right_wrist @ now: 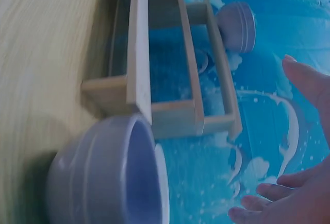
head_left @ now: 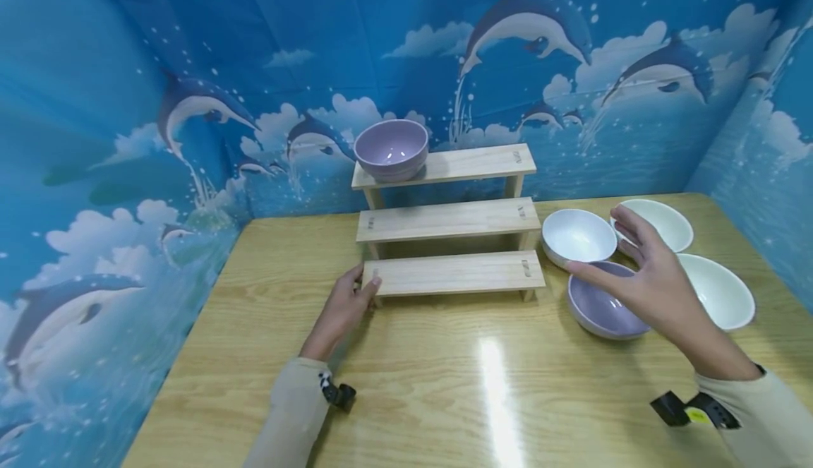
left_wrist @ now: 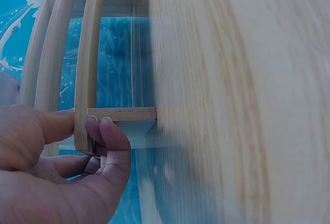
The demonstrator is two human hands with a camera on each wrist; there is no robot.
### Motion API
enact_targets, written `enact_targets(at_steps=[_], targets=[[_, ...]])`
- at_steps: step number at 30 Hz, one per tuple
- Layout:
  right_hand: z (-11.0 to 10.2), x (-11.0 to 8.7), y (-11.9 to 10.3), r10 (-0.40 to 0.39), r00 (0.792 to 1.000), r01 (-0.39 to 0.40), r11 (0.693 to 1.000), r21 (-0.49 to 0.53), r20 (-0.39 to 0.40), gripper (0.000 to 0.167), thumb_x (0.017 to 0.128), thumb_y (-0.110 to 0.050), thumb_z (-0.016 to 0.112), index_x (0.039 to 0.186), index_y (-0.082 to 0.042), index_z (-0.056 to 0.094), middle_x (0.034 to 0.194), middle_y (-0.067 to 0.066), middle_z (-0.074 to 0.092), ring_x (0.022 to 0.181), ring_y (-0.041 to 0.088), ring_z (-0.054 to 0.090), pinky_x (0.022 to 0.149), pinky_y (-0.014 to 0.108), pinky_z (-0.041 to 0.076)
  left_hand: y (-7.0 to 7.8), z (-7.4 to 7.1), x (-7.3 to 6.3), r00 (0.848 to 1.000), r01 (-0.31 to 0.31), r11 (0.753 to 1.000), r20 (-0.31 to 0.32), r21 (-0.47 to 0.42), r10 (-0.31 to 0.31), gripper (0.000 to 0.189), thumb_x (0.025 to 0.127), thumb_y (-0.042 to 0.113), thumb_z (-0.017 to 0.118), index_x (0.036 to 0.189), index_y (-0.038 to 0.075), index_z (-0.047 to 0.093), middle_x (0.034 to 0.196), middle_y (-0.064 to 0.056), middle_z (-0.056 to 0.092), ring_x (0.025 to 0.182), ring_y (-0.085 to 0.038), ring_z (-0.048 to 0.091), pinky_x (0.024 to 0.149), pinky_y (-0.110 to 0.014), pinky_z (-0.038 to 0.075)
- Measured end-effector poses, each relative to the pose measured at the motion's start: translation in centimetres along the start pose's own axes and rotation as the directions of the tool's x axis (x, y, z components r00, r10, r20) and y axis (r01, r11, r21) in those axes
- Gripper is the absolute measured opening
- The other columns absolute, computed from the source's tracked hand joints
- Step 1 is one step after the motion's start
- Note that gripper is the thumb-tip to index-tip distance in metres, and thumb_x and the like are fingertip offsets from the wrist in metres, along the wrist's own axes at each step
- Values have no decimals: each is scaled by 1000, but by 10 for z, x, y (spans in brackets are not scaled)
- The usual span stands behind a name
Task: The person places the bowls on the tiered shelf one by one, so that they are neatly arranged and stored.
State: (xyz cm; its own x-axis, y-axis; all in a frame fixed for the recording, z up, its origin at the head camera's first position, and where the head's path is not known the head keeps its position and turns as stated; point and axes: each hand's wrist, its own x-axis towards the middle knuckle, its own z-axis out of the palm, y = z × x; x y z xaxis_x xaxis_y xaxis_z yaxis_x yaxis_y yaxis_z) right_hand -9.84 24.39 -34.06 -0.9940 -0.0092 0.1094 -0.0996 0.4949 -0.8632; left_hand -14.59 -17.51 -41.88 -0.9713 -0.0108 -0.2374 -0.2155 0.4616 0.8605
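Observation:
A three-step wooden shelf [head_left: 454, 274] stands on the table, with a purple bowl [head_left: 392, 164] on the left of its top step. My left hand [head_left: 343, 307] grips the left end of the lowest step; in the left wrist view the thumb and fingers [left_wrist: 116, 152] pinch the plank [left_wrist: 85, 80] from both sides. Over the bowls at right hovers my right hand [head_left: 660, 284], thumb and fingers spread, holding nothing. Below its thumb sits a second purple bowl [head_left: 600, 313], apart from the hand in the right wrist view, where that bowl [right_wrist: 87, 177] looms close.
Three white bowls are grouped beside the purple one: one nearest the shelf [head_left: 576, 235], one behind [head_left: 667, 221] and one at right [head_left: 720, 295], the last two partly covered by the hand. A blue dolphin-print cloth [head_left: 381, 44] encloses the wooden table [head_left: 432, 383].

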Motion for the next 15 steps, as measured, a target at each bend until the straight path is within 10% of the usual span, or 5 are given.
enact_targets(at_steps=[15], targets=[[-29,-10,50,50,986,-69,991,-114,-162,108,89,-29,80,163,-9,3,167,22,6,151,43,8,120,58,11,0,-1,-1,1000,-30,999,7,-16,30,56,107,27,53,157,9,36,117,-12,53,81,-21,57,67,-34,51]])
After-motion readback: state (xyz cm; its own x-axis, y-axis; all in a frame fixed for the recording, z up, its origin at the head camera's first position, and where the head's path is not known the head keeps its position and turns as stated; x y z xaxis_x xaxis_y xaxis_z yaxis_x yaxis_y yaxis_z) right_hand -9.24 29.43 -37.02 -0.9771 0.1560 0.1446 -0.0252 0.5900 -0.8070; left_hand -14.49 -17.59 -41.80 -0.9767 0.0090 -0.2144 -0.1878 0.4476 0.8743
